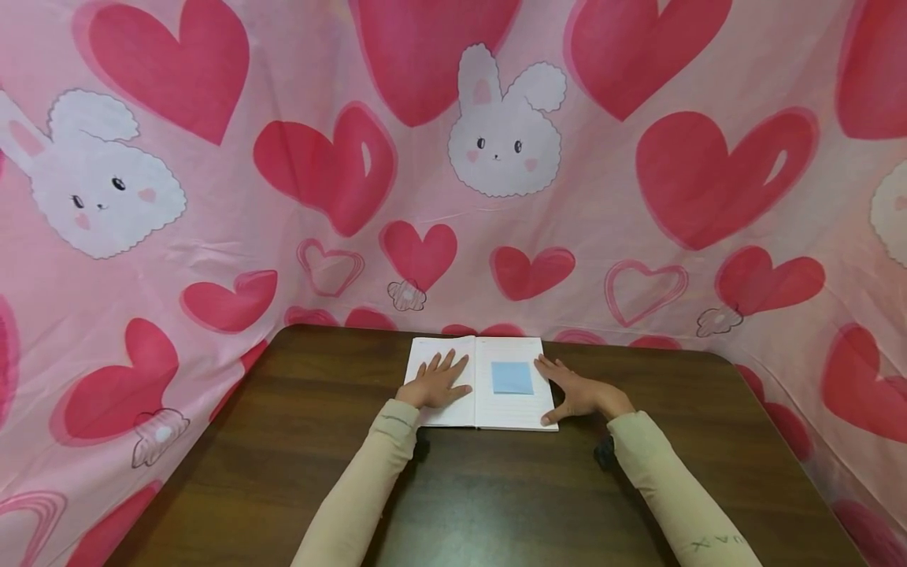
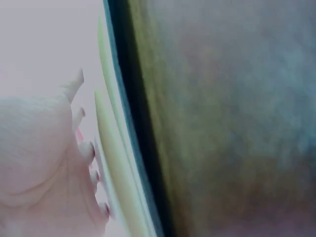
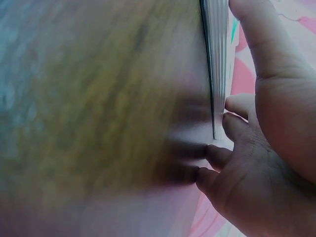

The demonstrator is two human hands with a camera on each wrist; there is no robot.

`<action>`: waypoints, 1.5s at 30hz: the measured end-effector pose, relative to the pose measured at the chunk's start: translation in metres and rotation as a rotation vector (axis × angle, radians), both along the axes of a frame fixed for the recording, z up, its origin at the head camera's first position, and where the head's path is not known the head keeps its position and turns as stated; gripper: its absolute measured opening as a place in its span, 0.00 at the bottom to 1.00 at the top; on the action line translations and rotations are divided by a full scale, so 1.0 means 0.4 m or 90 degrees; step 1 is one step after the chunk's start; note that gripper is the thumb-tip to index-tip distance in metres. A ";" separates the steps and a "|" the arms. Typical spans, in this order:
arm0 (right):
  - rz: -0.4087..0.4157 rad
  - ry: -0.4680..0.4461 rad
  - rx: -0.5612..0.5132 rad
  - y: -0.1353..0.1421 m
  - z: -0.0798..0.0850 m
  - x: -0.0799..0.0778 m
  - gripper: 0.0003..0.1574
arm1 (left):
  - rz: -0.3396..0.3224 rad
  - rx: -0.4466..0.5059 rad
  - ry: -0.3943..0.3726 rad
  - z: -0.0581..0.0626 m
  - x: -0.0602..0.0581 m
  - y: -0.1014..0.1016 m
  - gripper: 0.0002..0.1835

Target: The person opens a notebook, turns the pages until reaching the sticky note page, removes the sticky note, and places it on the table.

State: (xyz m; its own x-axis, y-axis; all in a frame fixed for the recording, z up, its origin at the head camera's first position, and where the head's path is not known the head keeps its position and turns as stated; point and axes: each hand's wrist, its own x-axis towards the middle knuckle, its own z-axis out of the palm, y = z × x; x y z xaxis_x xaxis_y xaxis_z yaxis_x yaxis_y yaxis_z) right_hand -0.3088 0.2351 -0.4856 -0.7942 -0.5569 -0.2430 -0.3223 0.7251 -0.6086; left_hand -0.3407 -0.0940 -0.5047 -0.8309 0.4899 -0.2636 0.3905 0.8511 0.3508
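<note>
An open notebook [image 1: 517, 413] with lined white pages lies on the table, and a light blue sticky note pad [image 1: 512, 378] sits on its right page. My left hand [image 1: 435, 383] rests on the left page with its fingers spread. At the right edge of the notebook is my right hand [image 1: 583, 394], its thumb on the page's lower corner and its fingers along the side. In the right wrist view, the thumb [image 3: 271, 49] lies over the page stack [image 3: 216, 69], and some fingertips touch the table. The left wrist view shows my palm [image 2: 39, 153] beside the notebook's edge [image 2: 116, 133].
The brown wooden table [image 1: 489, 504] has rounded far corners. A pink cloth [image 1: 425, 189] with hearts and rabbits hangs behind it and along both sides. The notebook lies close to the table's far edge.
</note>
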 end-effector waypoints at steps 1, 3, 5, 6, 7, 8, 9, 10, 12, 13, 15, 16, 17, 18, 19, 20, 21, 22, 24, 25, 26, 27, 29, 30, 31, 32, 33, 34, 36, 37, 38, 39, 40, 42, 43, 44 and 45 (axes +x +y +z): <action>0.000 -0.001 -0.001 0.000 0.001 0.001 0.77 | 0.000 -0.004 -0.002 -0.004 -0.002 0.000 0.39; -0.001 -0.002 -0.002 -0.001 0.003 0.002 0.77 | 0.003 0.000 -0.001 -0.013 -0.005 0.000 0.39; 0.001 -0.003 -0.003 -0.002 0.005 0.003 0.77 | 0.008 0.007 0.003 -0.019 -0.007 0.001 0.39; 0.003 -0.003 -0.002 -0.002 0.005 0.003 0.76 | 0.011 0.011 0.003 -0.021 -0.007 0.001 0.39; 0.004 -0.003 -0.001 -0.002 0.006 0.003 0.76 | 0.013 0.012 0.005 -0.022 -0.007 0.002 0.39; 0.006 -0.003 0.000 -0.002 0.006 0.003 0.76 | 0.015 0.014 0.005 -0.021 -0.006 0.002 0.39; 0.008 -0.002 0.000 -0.002 0.006 0.004 0.76 | 0.016 0.009 0.004 -0.019 -0.005 0.003 0.39; 0.009 -0.002 0.000 -0.001 0.005 0.003 0.76 | 0.016 0.005 0.002 -0.016 -0.004 0.003 0.39; 0.011 0.000 0.000 -0.001 0.004 0.003 0.76 | 0.016 0.003 -0.001 -0.005 0.003 0.005 0.39; 0.011 0.000 -0.001 0.000 0.003 0.004 0.76 | 0.016 0.007 -0.001 0.001 0.007 0.005 0.38; 0.010 0.002 -0.001 0.000 0.003 0.004 0.76 | 0.016 0.013 -0.003 0.013 0.013 0.005 0.38; 0.010 0.004 0.000 -0.001 0.003 0.004 0.76 | 0.016 0.020 -0.003 0.018 0.016 0.005 0.38; 0.009 0.005 0.001 -0.001 0.003 0.004 0.76 | 0.017 0.027 -0.002 0.021 0.019 0.004 0.38; 0.008 0.005 0.001 -0.001 0.004 0.004 0.76 | 0.018 0.034 -0.001 0.025 0.022 0.004 0.38; 0.009 0.005 0.002 -0.001 0.004 0.004 0.76 | 0.017 0.034 -0.002 0.025 0.021 0.003 0.38; 0.011 0.005 0.002 -0.001 0.004 0.004 0.76 | 0.016 0.033 -0.002 0.026 0.022 0.003 0.38; 0.012 0.005 0.001 -0.001 0.004 0.005 0.76 | 0.014 0.033 -0.001 0.026 0.023 0.002 0.38; 0.015 0.006 0.001 -0.002 0.004 0.005 0.76 | 0.012 0.033 0.000 0.026 0.023 0.002 0.38; 0.017 0.006 0.000 -0.002 0.004 0.006 0.76 | 0.010 0.036 0.001 0.027 0.022 0.002 0.38; 0.019 0.006 -0.001 -0.002 0.004 0.006 0.76 | 0.009 0.036 0.001 0.027 0.021 0.002 0.38; 0.019 0.007 -0.001 -0.003 0.005 0.007 0.75 | 0.008 0.036 0.001 0.027 0.021 0.001 0.38; 0.019 0.008 -0.001 -0.003 0.005 0.007 0.75 | 0.007 0.036 0.002 0.027 0.020 0.001 0.38; 0.018 0.008 -0.001 -0.003 0.004 0.009 0.75 | 0.005 0.040 -0.001 0.028 0.021 0.001 0.38; 0.018 0.009 -0.001 -0.003 0.004 0.010 0.75 | 0.003 0.040 -0.002 0.028 0.021 0.001 0.38; 0.019 0.009 -0.001 -0.003 0.004 0.010 0.75 | 0.001 0.039 -0.002 0.028 0.021 0.001 0.38; 0.019 0.009 0.000 -0.003 0.003 0.011 0.75 | 0.000 0.040 -0.003 0.027 0.021 0.001 0.38; 0.018 0.008 0.001 -0.003 0.003 0.012 0.75 | -0.001 0.042 -0.004 0.027 0.021 0.001 0.38; 0.017 0.007 0.003 -0.003 0.003 0.012 0.75 | -0.002 0.042 -0.004 0.026 0.021 0.001 0.38; 0.013 0.003 0.005 -0.005 0.005 0.013 0.75 | -0.003 0.040 -0.001 0.026 0.020 0.001 0.38; 0.010 0.001 0.006 -0.007 0.007 0.013 0.76 | -0.003 0.039 -0.001 0.026 0.020 0.001 0.38; 0.008 0.002 0.009 -0.009 0.009 0.013 0.76 | -0.002 0.039 0.001 0.026 0.020 0.001 0.38; 0.006 0.005 0.015 -0.011 0.011 0.012 0.75 | -0.002 0.038 0.001 0.027 0.020 0.001 0.38; 0.005 0.013 0.017 -0.014 0.013 0.011 0.74 | -0.002 0.037 0.002 0.026 0.020 0.001 0.38; 0.005 0.036 0.015 -0.024 0.015 0.009 0.72 | 0.000 0.038 0.002 0.026 0.019 0.001 0.38; 0.007 0.054 0.015 -0.031 0.017 0.009 0.69 | 0.000 0.037 0.003 0.026 0.018 0.001 0.38; 0.012 0.078 0.017 -0.038 0.016 0.007 0.67 | 0.001 0.037 0.002 0.026 0.017 0.001 0.38; 0.017 0.104 0.018 -0.047 0.015 0.004 0.63 | 0.000 0.034 0.003 0.025 0.016 0.000 0.38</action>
State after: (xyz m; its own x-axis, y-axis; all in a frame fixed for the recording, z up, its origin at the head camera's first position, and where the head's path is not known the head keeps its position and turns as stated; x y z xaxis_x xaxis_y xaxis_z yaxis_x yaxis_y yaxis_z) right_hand -0.3073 0.2164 -0.4796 -0.8091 -0.5736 -0.1279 -0.4353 0.7311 -0.5254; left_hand -0.3343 -0.0939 -0.4948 -0.8322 0.5030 -0.2333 0.3918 0.8312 0.3944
